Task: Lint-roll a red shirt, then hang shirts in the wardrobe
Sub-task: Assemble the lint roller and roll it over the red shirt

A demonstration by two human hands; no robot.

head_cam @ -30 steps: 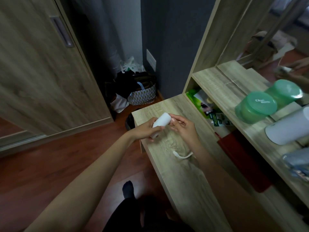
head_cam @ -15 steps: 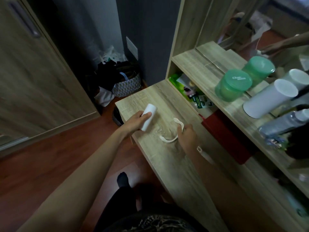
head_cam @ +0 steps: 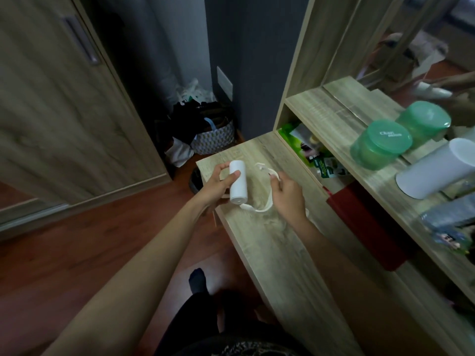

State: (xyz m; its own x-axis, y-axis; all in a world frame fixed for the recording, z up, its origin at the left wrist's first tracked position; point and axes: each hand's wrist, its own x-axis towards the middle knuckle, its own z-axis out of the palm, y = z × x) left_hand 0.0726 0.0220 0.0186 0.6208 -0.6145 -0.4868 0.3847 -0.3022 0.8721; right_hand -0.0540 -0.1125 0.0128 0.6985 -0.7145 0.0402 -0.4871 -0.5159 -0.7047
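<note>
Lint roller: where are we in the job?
Early prep. Left hand holds the white roll above the wooden desk; right hand holds the curved white handle, which looks joined at the roll's lower end. No red shirt shows, so rolling and hanging remain.

Both forearms are bare from the elbow down, with no sleeves, watch or rings showing on the left hand or the right hand. Below the wooden table edge, a dark sock covers one foot and black trousers the legs.
</note>
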